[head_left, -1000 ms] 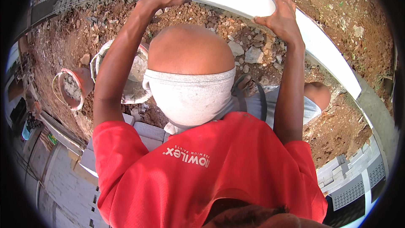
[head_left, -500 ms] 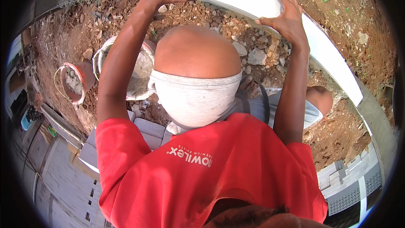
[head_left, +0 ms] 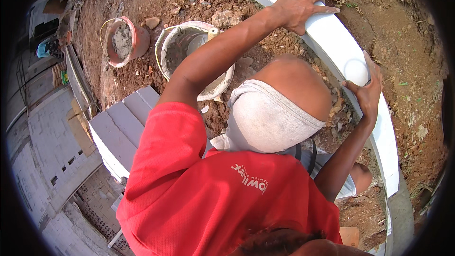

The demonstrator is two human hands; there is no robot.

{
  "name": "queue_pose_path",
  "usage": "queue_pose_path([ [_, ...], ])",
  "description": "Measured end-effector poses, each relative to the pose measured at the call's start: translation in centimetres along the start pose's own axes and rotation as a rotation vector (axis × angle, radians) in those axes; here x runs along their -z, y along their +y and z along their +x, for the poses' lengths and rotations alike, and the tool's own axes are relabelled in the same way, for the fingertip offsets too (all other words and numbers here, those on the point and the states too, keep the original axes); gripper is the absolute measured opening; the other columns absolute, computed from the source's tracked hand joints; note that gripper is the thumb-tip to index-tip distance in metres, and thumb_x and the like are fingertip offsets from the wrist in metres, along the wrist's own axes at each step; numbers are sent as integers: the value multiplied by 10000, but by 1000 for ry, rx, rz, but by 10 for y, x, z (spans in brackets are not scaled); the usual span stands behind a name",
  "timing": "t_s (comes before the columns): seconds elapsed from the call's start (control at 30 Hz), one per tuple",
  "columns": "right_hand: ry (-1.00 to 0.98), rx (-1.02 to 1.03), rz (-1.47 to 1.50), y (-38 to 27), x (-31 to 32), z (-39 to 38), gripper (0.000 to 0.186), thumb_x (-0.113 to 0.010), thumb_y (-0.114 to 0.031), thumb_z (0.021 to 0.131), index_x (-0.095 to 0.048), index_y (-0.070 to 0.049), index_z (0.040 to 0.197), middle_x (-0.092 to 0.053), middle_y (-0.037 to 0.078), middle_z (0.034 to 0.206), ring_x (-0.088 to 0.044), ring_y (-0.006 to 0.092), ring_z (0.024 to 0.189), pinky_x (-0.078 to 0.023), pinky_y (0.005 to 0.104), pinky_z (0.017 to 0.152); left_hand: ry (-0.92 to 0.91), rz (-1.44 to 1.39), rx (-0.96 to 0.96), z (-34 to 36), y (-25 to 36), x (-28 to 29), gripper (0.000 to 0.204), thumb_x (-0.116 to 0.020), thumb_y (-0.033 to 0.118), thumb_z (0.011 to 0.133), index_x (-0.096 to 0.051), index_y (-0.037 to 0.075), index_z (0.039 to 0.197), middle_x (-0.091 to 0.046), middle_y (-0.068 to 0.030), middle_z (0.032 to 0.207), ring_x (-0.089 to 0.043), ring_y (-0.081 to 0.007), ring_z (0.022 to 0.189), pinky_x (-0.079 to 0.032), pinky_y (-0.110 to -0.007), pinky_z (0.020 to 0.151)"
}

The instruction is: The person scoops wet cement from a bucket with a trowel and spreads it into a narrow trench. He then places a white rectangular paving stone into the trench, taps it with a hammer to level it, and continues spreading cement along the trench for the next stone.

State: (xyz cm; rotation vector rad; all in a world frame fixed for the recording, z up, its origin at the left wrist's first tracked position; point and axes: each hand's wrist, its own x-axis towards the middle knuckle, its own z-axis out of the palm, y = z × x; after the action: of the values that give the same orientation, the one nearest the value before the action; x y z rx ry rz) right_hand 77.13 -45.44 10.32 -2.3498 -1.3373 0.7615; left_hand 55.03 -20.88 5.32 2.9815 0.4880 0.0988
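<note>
A long white block strip [head_left: 385, 154] curves through the upper right of the head view. My left hand [head_left: 301, 10] lies across its upper part, fingers bent over the top and over the sides. Lower along the same strip, my right hand [head_left: 368, 89] straddles it, the thumb on the near side and the fingers at the far side. Whether the strip is one piece or several set end to end cannot be told. My bent knee in a pale grey trouser leg [head_left: 275, 116] is between my arms.
Left of my arm stand a large whitish bucket [head_left: 167, 64] with grey mix and a smaller orange bucket [head_left: 141, 40]. Grey-white blocks [head_left: 124, 122] are stacked at my left. Rubble and brown soil [head_left: 403, 66] flank the strip; paving [head_left: 57, 128] is far left.
The view has turned, shifting the buckets rightward. My left hand has moved right along the white strip, closer to my right hand. My right hand still spans the strip.
</note>
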Motion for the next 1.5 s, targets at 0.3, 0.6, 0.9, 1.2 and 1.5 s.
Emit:
queue_pose_path([
  [0.3,59,-66,-27,3,13,-10,1051,-966,-236,568,-561,-225,1537,-566,122,1491,-486,343,1412,-320,510,1244,-16,-124,-107,22,5,3,1252,-889,204,543,-337,351,1657,-565,-157,1405,-506,-367,1339,-292,-550,1218],
  [0.6,979,-441,780,53,106,-179,199,-814,-231,944,-783,-38,906,-757,51,846,-704,111,827,-542,295,780,-228,104,-30,19,15,19,1372,-990,337,587,-193,285,1702,-454,-186,1502,-428,-412,1397,-262,-594,1218],
  [0.9,1695,-1466,667,329,-107,-462,176,-689,-150,845,-637,17,871,-708,150,824,-697,245,723,-562,375,690,-637,42,-120,53,16,57,1511,-944,605,583,-39,158,1707,-382,-276,1564,-348,-511,1457,-230,-670,1221],
  [1.2,926,-2216,361,378,-222,-546,634,-721,-300,796,-634,23,1335,-680,217,1243,-677,374,1154,-538,462,1017,-993,495,-85,110,46,67,1614,-929,766,474,-179,-139,1579,-321,-378,1614,-269,-503,1543,-167,-570,1296],
  [1.5,851,-2077,350,439,-239,-622,799,-680,-431,840,-514,-54,1525,-437,268,1592,-433,451,1461,-365,510,1223,-1003,511,-61,119,39,52,1662,-927,810,390,-247,-133,1577,-387,-354,1592,-395,-465,1495,-297,-544,1251],
])
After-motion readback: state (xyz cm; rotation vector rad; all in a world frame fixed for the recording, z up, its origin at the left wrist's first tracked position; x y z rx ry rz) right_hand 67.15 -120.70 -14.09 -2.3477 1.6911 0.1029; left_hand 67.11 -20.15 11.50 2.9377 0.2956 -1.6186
